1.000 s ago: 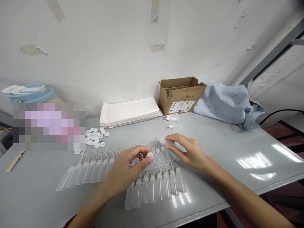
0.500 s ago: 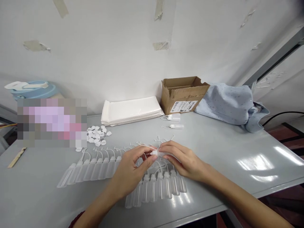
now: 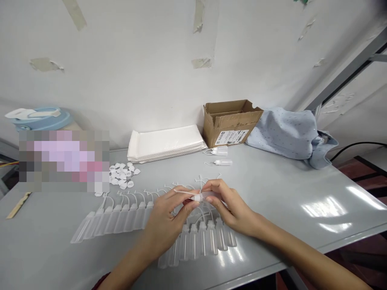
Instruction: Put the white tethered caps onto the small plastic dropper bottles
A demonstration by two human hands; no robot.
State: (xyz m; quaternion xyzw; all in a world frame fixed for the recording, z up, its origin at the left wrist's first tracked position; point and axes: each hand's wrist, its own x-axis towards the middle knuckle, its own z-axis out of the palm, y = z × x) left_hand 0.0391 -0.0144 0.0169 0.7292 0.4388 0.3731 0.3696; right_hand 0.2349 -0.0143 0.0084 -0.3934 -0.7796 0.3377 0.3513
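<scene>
Between both hands, above the table, lies a small clear squeeze bottle (image 3: 207, 195), tipped on its side with its nozzle end to the left. My right hand (image 3: 232, 205) is closed round the bottle's body. At the nozzle end, my left hand (image 3: 169, 211) pinches the white cap (image 3: 197, 197) between thumb and fingers. A thin white strap (image 3: 183, 192) stretches left from the neck over my left fingers. Below my hands is a row of clear bottles (image 3: 193, 243) with looped straps. Another row of bottles (image 3: 117, 219) lies left of my left hand.
Loose white caps (image 3: 122, 174) are heaped at the left. White envelopes (image 3: 166, 141) are stacked by the wall, beside an open cardboard box (image 3: 231, 125). Two bottles (image 3: 223, 162) lie before the box. Light blue cloth (image 3: 284, 133) is to its right. A blurred-out patch (image 3: 63, 159) covers something far left.
My right fingers have shifted slightly along the bottle, showing more of its body. The strap now stands out across my left fingers. The whole view has moved a little.
</scene>
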